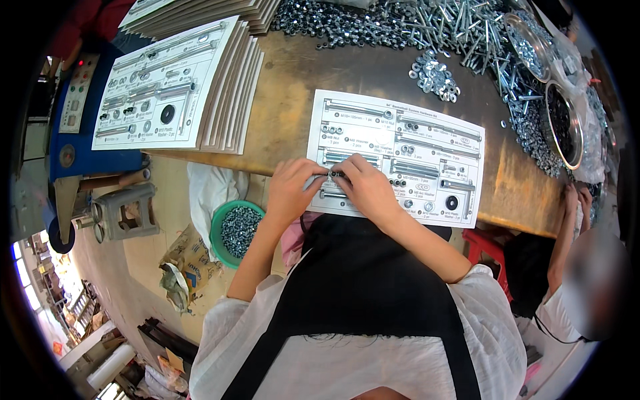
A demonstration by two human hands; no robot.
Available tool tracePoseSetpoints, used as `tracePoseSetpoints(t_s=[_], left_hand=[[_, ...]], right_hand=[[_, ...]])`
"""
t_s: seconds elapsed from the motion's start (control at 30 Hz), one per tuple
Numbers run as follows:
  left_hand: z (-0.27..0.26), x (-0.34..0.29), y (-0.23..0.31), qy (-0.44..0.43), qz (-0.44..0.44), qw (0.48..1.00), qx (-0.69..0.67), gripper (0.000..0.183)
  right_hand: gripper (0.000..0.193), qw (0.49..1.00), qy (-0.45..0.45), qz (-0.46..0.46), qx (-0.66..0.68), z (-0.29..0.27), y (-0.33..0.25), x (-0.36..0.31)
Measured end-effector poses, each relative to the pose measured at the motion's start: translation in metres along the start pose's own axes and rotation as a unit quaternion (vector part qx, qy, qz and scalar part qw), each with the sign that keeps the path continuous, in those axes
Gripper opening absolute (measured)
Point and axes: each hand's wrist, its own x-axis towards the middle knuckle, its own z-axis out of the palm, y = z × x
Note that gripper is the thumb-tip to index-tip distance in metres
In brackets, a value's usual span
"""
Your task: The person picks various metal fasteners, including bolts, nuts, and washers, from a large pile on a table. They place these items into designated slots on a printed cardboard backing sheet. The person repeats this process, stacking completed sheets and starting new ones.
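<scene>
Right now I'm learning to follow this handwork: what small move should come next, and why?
Probably settle the small metal pieces against the printed card before letting go. The fingertips of the left hand and right hand are gathered at them over the card, where other hardware, such as the black ring, already sits.

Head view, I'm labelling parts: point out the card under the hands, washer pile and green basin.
Card [381,137]: head view, printed face.
Washer pile [435,77]: head view, middle.
Green basin [215,231]: head view, left rim.
</scene>
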Motion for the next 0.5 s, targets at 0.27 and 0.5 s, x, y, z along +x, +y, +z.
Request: tracePoseSetpoints(t_s=[0.27,0.5], left_hand=[[-0.01,0.004,0.017,0.023,-0.071,0.996,-0.049,0.017],[0.019,0.094,0.077,-0.082,0.048,0.985,-0.147,0.017]], right_hand=[[0.017,0.99,0.078,0.079,0.086,-0.061,0.005,0.016],[0.011,0.942,0.292,0.152,-0.06,-0.171,0.157,0.043]])
